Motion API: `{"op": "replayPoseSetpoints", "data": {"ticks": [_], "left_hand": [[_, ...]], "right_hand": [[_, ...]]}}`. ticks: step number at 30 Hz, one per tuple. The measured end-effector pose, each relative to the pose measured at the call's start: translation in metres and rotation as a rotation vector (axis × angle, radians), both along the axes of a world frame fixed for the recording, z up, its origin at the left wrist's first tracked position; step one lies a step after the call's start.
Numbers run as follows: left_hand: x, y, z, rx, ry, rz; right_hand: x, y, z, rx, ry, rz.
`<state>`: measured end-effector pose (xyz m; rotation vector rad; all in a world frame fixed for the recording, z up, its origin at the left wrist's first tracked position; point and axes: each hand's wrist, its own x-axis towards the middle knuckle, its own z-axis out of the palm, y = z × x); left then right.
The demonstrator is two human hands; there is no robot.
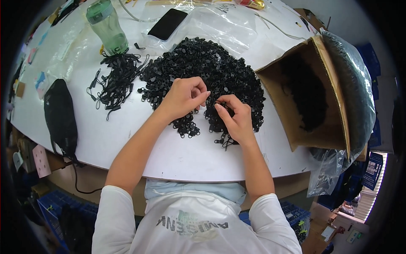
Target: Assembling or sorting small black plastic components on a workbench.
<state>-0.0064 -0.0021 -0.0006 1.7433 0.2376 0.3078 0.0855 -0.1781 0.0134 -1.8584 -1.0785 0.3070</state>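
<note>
A wide heap of small black zipper sliders (211,59) covers the middle of the white table. My left hand (185,98) is over the heap, thumb and forefinger pinched together; whatever lies between them is too small to make out. Close by on the right, my right hand (237,116) has its thumb and forefinger closed on a small black piece, and more black shows under its curled fingers. Just below that hand, a thin black cord loop (226,146) lies among stray sliders. Left of the heap is a tangle of black cord zipper pulls (118,80).
An open cardboard box (275,99) with dark contents tilts at the right beside clear plastic. At the back stand a green bottle (111,31) and a black phone (168,24) near a clear bag (224,25). A black pouch-like object (60,114) lies far left.
</note>
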Motion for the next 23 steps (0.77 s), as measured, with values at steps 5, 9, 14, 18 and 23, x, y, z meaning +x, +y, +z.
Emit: {"op": "replayPoseSetpoints", "data": {"ticks": [5,9,14,18,23], "left_hand": [[0.002,-0.004,0.000,0.043,-0.004,-0.017],[0.002,-0.006,0.003,0.116,0.021,-0.053],[-0.001,-0.009,0.005,0.186,-0.004,-0.041],[-0.002,-0.016,0.005,0.292,-0.116,0.001],[-0.004,-0.026,0.013,0.425,-0.182,-0.027]], "right_hand": [[0.002,0.000,-0.008,0.045,-0.209,-0.003],[0.001,0.000,-0.010,0.081,-0.398,-0.033],[-0.004,0.000,-0.006,-0.024,-0.570,-0.023],[-0.014,0.001,-0.001,-0.134,-0.666,-0.037],[-0.010,-0.002,-0.014,-0.125,-0.699,-0.002]]}}
